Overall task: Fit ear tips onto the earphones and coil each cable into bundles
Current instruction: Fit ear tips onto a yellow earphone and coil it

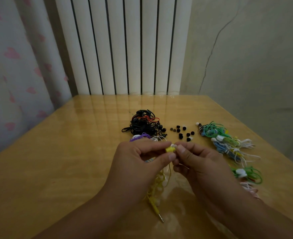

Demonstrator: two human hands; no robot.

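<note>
Wooden table (56, 169) by radiator; your left hand (138, 163) pinches yellow earbud (170, 149) mid-table, right hand (199, 163) fingers clamped on white ear tip (173, 145) at its nozzle; tip soft, tiny, slippery, so grip rim; yellow cable (157, 190) limp; loose black ear tips (183, 132) behind, open room left
</note>
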